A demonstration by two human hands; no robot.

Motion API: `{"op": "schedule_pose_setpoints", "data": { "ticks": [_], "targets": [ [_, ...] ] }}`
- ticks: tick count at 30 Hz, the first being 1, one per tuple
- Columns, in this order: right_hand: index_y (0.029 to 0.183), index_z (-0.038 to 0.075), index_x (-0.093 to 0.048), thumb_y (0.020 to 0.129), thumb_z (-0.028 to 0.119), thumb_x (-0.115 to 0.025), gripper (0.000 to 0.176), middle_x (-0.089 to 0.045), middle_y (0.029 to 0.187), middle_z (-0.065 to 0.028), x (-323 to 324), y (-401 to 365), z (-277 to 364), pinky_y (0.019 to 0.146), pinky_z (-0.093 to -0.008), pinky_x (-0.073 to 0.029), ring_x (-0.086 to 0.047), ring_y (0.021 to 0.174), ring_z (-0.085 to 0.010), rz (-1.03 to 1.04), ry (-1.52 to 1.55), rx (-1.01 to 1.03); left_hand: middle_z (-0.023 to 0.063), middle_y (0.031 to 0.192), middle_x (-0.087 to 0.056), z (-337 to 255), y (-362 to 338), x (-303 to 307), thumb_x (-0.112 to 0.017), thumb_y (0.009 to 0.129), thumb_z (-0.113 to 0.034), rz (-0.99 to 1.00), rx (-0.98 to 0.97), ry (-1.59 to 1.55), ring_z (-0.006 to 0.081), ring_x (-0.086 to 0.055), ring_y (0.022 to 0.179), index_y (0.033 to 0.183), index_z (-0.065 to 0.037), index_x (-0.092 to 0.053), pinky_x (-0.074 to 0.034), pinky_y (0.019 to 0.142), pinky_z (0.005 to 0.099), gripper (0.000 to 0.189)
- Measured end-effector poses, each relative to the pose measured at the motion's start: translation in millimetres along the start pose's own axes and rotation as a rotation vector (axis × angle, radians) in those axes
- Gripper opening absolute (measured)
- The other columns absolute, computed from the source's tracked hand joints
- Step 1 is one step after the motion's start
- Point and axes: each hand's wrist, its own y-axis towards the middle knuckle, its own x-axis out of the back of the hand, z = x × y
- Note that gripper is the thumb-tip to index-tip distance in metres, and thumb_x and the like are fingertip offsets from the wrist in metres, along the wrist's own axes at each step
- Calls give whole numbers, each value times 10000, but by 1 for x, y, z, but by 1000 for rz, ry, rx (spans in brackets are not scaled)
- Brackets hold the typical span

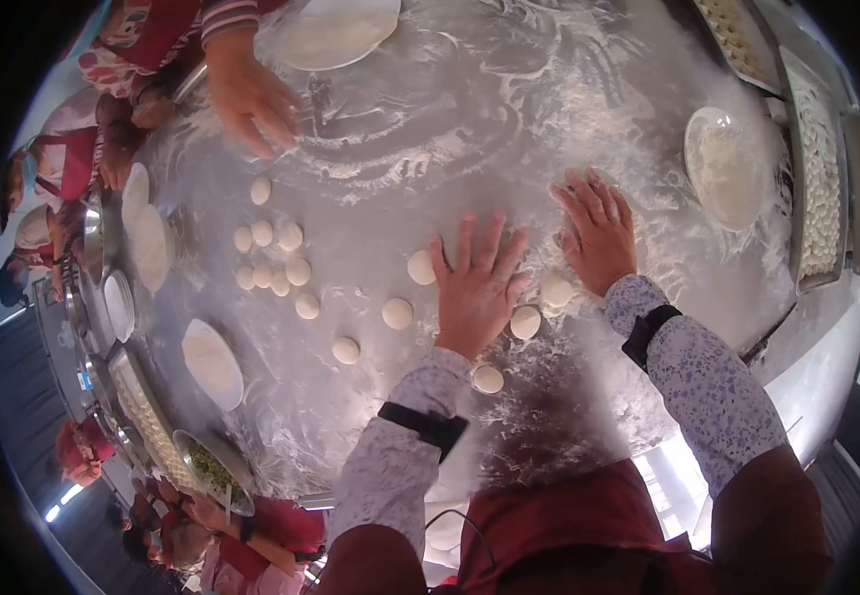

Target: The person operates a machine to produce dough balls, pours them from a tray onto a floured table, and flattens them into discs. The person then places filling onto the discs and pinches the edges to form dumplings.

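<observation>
My left hand [476,290] lies palm down with its fingers spread, low over the floured table [370,426]. A round dough piece [422,267] sits right beside its index finger or thumb side. Whether another lies under the palm is hidden. My right hand [598,235] is also palm down, fingers stretched and slightly apart. Just below it rests a flattened, floury dough piece [556,290]. Between my forearms are two more rounds, a dough piece [525,322] and a lower dough piece [488,379]. To the left lie a dough round [397,313] and another dough round [345,350].
Several dough rounds [262,233] cluster at the left. A co-worker's hand [249,99] reaches in above them. White plates [214,364] stand around, one floury plate [727,169] at right. A filled tray [816,169] edges the right side; a bowl of greens [214,471] is lower left.
</observation>
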Motion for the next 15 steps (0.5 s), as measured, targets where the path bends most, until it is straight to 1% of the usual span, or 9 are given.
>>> {"op": "schedule_pose_setpoints", "data": {
  "ticks": [4,6,7,8,10,11,13,14,15],
  "targets": [
    [1379,215,-361,856,244,-492,540,-314,1452,-46,4,1,0,1118,-445,-159,-228,1377,-241,36,-14,5,52,1477,-297,18,7,-10,-564,860,-365,56,-60,75,300,-248,1352,1403,-232,-368,-98,1067,585,593],
    [1376,205,-362,854,245,-492,539,-316,1450,-55,0,2,-3,1119,-444,-156,-231,1375,-248,16,-31,0,63,1439,-345,31,16,-5,-571,863,-321,-101,192,246,288,-293,1323,1381,-201,-402,-119,1061,574,558],
    [1376,200,-362,855,247,-491,539,-313,1451,-54,0,2,-1,1120,-443,-153,-230,1375,-250,19,-7,-4,73,1336,-443,24,18,9,-583,855,-294,-155,159,167,270,-357,1269,1293,-163,-489,-169,1046,541,467],
    [1376,196,-362,856,249,-490,538,-311,1453,-54,0,0,-1,1121,-441,-150,-229,1375,-252,24,17,-7,73,1336,-443,16,17,11,-583,855,-294,-151,152,161,270,-357,1269,1293,-163,-489,-169,1046,541,467],
    [1375,197,-365,864,254,-485,528,-303,1458,-43,3,-1,0,1125,-439,-142,-218,1379,-247,19,17,-5,62,1222,-517,-6,12,9,-593,843,-286,143,-94,-388,262,-414,1199,1187,-149,-547,-228,1012,506,373],
    [1376,199,-365,867,255,-482,525,-299,1459,-38,5,1,0,1126,-439,-141,-212,1381,-243,35,27,-13,62,1222,-517,-14,12,4,-593,843,-286,139,-97,-385,262,-414,1199,1187,-149,-547,-228,1012,506,373],
    [1377,201,-365,871,256,-480,523,-296,1461,-33,5,1,1,1127,-439,-139,-205,1384,-238,52,39,-20,48,1153,-554,-27,9,-6,-592,837,-288,186,-275,-237,265,-450,1148,1116,-141,-572,-269,981,467,316],
    [1380,205,-363,873,255,-478,522,-295,1462,-31,4,0,1,1128,-438,-138,-203,1385,-234,47,34,-22,48,1153,-554,-21,9,-8,-592,837,-288,186,-269,-232,265,-450,1148,1116,-141,-572,-269,981,467,316],
    [1382,209,-361,874,255,-477,522,-294,1462,-29,2,1,0,1129,-437,-136,-202,1386,-231,40,30,-25,48,1158,-550,-12,13,-9,-591,836,-284,113,-170,-184,265,-450,1144,1114,-141,-573,-273,976,464,313]
  ]
}}
